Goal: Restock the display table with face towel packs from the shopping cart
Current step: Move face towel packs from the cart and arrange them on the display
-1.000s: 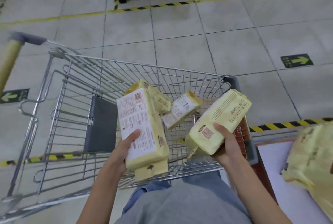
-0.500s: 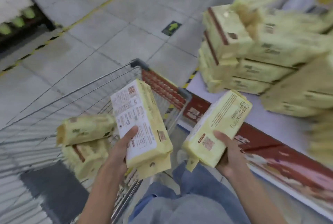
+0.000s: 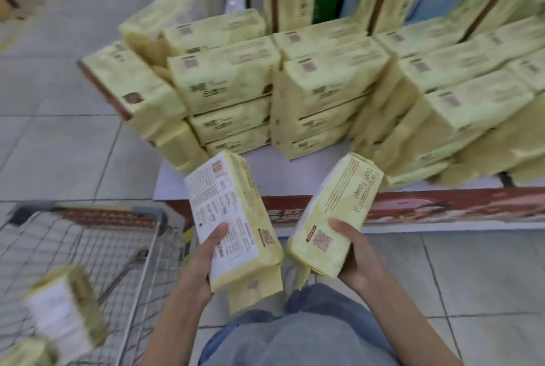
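At the lower centre of the frame, the left hand grips one yellow towel pack and the right hand grips another pack. Stacked packs fill the display table above; the cart, lower left, holds more.

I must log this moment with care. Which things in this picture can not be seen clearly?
Head view, the only one:
- Left hand fingers: hidden behind the left pack.
- Right hand fingers: only the thumb shows; the right pack covers the rest.
- Cart pack: motion-blurred, print unreadable.
- Shopping cart: cut off by the left and bottom edges, so its remaining stock is uncountable.
- Display table: rear hidden by stacks.
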A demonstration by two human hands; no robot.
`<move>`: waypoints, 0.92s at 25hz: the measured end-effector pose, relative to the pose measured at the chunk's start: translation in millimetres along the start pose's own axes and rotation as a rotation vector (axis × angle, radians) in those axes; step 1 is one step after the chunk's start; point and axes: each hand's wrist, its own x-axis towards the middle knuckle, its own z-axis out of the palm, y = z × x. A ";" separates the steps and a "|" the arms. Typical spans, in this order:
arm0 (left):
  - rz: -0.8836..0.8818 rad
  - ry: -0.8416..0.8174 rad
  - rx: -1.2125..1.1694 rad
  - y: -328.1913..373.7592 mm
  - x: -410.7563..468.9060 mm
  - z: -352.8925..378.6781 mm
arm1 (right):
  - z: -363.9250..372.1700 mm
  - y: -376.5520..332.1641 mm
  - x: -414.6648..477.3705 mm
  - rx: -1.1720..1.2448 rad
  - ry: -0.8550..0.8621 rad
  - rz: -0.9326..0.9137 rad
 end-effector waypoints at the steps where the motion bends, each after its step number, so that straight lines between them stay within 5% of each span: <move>1: -0.014 -0.008 0.005 -3.0 9.2 14.5 | -7.3 -11.3 8.9 0.019 0.010 -0.005; 23: -0.145 0.175 0.065 35.0 96.9 60.5 | 18.9 -76.8 201.8 0.128 0.284 0.135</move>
